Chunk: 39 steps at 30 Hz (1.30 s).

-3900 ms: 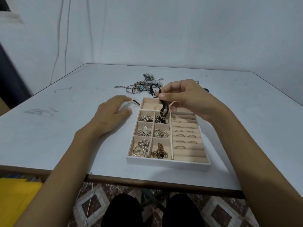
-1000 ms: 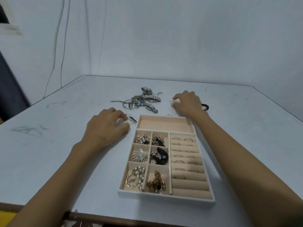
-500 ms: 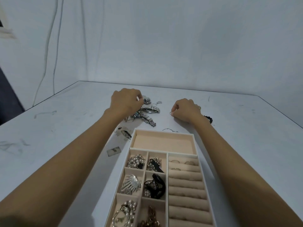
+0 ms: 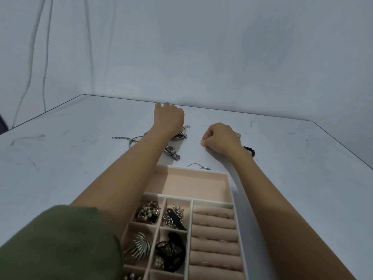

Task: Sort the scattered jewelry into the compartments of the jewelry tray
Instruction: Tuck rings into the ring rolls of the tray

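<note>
The jewelry tray [image 4: 193, 182] sits on the tabletop [image 4: 70, 168] nearest the viewer. Its wide compartment is at the far end, its small compartments at the left and its ring rolls [image 4: 214, 229] at the right. Just behind the far rim lies a thin chain [image 4: 198, 165]. Farther back and left lies a watch [image 4: 172, 152], with a bangle [image 4: 130, 142] left of it. The left hand [image 4: 168, 118] is behind the watch. The right hand [image 4: 221, 138], well to the right, pinches a ring [image 4: 202, 142], with a bead bracelet [image 4: 249, 150] just beside its wrist.

Dim cool light, soft shadows, slight blur, wide-angle edge distortion
</note>
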Motion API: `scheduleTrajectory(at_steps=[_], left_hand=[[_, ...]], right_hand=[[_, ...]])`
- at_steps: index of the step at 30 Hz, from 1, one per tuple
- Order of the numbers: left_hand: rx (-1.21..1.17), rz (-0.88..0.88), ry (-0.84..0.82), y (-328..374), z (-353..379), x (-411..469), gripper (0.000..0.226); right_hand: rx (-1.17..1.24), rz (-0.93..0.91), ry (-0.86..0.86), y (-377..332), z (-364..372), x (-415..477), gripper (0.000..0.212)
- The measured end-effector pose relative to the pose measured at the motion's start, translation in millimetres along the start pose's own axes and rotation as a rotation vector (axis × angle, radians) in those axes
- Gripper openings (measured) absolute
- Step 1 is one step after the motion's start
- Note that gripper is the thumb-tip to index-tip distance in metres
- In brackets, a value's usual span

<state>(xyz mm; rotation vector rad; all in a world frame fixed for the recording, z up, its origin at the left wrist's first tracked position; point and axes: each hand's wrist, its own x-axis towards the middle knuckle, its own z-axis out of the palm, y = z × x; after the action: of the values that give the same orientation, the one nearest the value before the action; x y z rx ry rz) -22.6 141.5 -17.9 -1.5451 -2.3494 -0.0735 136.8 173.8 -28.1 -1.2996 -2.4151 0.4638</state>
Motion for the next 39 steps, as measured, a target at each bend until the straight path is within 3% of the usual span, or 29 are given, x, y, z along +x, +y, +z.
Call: scheduleTrajectory(at_steps=[11,14,17,20,23,27,32,39], left_hand=[[0.05,-0.041,-0.155,-1,-4,10,0.03],[-0.002,-0.031,-0.162,-3,-6,7,0.023],[-0.159,-0.035,-0.105,-5,-11,-2,0.016],[-0.462,-0.069,-0.001,-12,-20,-17,0.007],[-0.804,-0.092,0.117,-21,-28,-44,0.016],[-1.053,-0.036,0.317,-36,-35,-97,0.017],[-1.096,0.016,0.39,-52,-39,-151,0.008],[-1.093,0.057,0.377,-61,-29,-195,0.006]], right_hand=[[0.009,0.007,-0.004,-1,-1,-3,0.013],[-0.001,-0.011,0.011,-2,0,-3,0.013],[-0.009,-0.033,0.03,-4,0,-4,0.012],[0.0,-0.061,0.049,-6,2,-4,0.011],[-0.056,-0.101,0.08,-9,3,-5,0.012],[-0.144,-0.146,0.146,-16,2,-11,0.018],[-0.107,-0.164,0.17,-22,-7,-27,0.013],[0.243,-0.137,0.272,-28,-50,-66,0.008]])
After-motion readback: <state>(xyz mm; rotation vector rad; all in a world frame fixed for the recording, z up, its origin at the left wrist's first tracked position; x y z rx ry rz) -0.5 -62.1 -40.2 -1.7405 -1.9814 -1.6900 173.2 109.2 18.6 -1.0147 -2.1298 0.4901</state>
